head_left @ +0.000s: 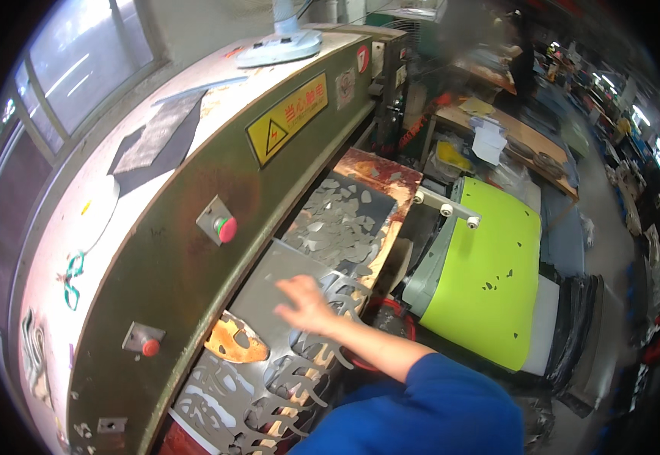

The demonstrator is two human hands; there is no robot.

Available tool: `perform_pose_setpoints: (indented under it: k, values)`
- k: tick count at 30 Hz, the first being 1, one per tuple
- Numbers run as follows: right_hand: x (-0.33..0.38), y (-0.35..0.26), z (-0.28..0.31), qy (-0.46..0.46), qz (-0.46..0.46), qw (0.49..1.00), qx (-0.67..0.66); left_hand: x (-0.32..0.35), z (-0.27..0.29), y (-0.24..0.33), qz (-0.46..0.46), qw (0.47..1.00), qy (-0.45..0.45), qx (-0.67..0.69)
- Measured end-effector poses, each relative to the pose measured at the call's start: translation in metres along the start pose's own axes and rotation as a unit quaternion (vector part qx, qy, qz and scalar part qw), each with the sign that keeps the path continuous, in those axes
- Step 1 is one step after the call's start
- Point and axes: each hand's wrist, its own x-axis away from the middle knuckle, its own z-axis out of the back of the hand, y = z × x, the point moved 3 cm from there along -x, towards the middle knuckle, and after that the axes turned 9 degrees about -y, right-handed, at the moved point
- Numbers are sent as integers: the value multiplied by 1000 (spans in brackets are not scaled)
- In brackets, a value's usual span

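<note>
My right hand (303,303) lies flat with fingers spread on a grey sheet (265,292) that rests on the bed of a cutting press. It comes in on a blue sleeve (429,413) from the lower edge. The hand is blurred and grips nothing that I can see. The near part of the sheet (269,390) is full of cut-out holes. A rusty orange cutting die (233,341) sits on the sheet just left of the hand. Further along the bed lie several loose grey cut pieces (337,220). My left hand is out of view.
The press's dark green head (193,258) overhangs the bed on the left, with two red buttons (226,228) (150,347) and a yellow warning label (286,117). A lime-green sheet (489,280) drapes over a stand on the right. A red bin (394,311) sits below. Cluttered workbenches (512,129) stand beyond.
</note>
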Motion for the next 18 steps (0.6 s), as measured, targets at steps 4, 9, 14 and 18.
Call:
perform_pose_setpoints:
  k: [4,9,14,18]
  values:
    - [51,-62,-91,-242,96,964,64,35,31,44,-75,992,89,-58]
    - [87,-65,-70,-84,81,992,-54,49,10,110,-84,994,71,-15]
    - [91,-64,-18,-139,-229,850,-454,54,-98,205,-128,945,-256,159]
    - [96,-66,-8,-150,-263,825,-477,56,-174,245,-64,893,-405,185]
